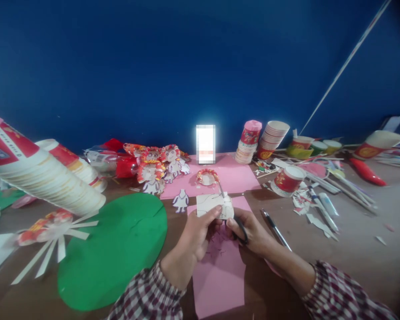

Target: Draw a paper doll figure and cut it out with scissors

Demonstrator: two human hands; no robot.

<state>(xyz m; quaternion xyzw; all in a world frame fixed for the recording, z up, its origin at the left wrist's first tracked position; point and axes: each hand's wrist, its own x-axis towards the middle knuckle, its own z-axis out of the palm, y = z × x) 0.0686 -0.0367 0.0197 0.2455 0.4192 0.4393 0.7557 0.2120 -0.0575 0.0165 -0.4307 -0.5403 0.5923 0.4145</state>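
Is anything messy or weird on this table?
Yes: paper scraps lie scattered on the right, looking untidy. On the left, a cut-up paper piece looks odd because its white strips splay outward.

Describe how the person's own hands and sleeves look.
The left hand and right hand are bare. The left sleeve and right sleeve are checked in dark maroon and white, loose, and gathered at their ends.
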